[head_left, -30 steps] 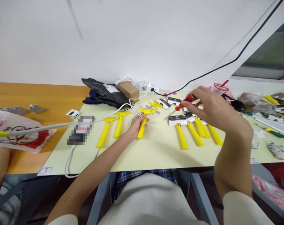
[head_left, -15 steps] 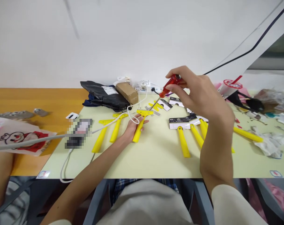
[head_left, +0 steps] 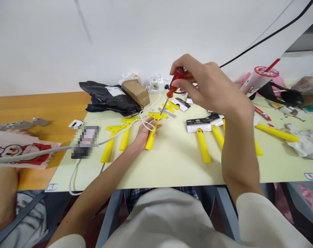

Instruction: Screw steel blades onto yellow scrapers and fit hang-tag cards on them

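A yellow scraper is in the left hand, above the pale table, near the middle of the view. Its wide head points to the wall and its handle points back to the person. The fingers of this hand are closed around the upper part of the handle. The right hand holds a red screwdriver; its thumb and fingers are narrow around the handle. The shaft goes down at a slant, and the tip seems to touch the scraper head.

A white cable makes a loop in front of the left hand and the scraper. To the left lie two other scrapers, side by side. Just behind the held one are flat metal pieces and small yellow tools. To the right, more yellow handles stick out from black and white cards, partly hidden by the right arm. Farther back are a black bag, a brown box and a power strip. A cup with a red straw stands at the right.
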### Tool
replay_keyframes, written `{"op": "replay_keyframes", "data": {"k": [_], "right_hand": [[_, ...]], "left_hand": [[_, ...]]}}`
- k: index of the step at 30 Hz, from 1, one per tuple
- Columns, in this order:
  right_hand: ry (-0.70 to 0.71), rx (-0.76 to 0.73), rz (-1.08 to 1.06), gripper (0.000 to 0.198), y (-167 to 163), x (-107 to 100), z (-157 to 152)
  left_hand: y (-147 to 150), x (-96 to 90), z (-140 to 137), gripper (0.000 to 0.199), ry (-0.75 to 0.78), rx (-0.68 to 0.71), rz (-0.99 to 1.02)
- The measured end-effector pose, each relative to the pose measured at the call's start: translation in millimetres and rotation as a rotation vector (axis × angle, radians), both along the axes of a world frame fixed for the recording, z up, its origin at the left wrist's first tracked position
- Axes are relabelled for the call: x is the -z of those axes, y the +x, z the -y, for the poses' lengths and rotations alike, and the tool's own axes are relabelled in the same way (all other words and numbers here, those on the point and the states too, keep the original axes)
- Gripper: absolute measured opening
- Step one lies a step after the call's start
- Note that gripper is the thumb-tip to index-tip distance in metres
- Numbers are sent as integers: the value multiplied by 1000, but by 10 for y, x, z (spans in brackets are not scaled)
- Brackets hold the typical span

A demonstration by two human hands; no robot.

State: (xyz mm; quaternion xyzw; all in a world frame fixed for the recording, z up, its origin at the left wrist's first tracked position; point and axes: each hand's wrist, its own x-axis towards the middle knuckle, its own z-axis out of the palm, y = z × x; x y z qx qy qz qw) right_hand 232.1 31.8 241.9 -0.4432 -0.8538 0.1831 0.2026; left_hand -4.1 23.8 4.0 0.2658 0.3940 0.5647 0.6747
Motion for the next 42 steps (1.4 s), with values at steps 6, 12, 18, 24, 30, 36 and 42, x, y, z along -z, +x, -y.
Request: {"op": "replay_keyframes", "data": {"k": [6,12,18,24,30,36,42], "right_hand": [[103,-18,-36,34,-34,37,-6],[139,-16,-20,32,-38,51,-25],[146,-49,2,34,-39,62,-31],[129,-39,-32,32,-32,86,-57],[175,-37,-46,29,-14,79,-59],[171,-48,-80,24,-20,76,-42],[209,-42,-75,23,-7,101,-70]], "left_hand": [[-4,23,-4,49,-4,-12,-2],[4,-44,18,51,1,3,-2],[7,-48,16,57,-29,-21,1],[11,-12,12,55,-14,-14,17],[4,-6,10,55,-8,-9,21],[3,-1,7,55,-18,-26,25],[10,-36,17,56,-21,-14,12]]}}
